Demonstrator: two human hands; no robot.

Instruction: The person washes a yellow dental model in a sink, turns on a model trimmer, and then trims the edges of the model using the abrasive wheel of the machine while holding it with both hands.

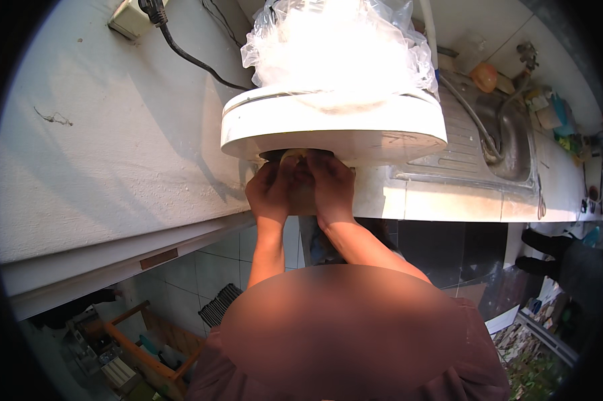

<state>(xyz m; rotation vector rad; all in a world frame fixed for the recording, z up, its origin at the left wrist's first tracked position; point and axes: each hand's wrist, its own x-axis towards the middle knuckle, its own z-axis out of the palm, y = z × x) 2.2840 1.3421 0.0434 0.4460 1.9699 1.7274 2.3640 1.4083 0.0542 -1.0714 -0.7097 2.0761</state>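
A white machine [335, 127] with a rounded front stands on the counter, its top wrapped in clear plastic [418, 50] that glares in the sunlight. My left hand [269, 187] and my right hand [333, 187] are close together under its front edge, at a dark opening. Their fingers are curled inward around something small and pale yellow [293, 154]. Most of that thing is hidden by my fingers and the machine's rim, so its kind does not show.
A black power cord [188, 59] runs from a wall socket [129, 19] to behind the machine. On the right lies a metal sink [515, 134] with a hose [472, 113] and an orange item [484, 77] beside it. A white wall [114, 147] borders the left. Below left stands a wooden frame [131, 341].
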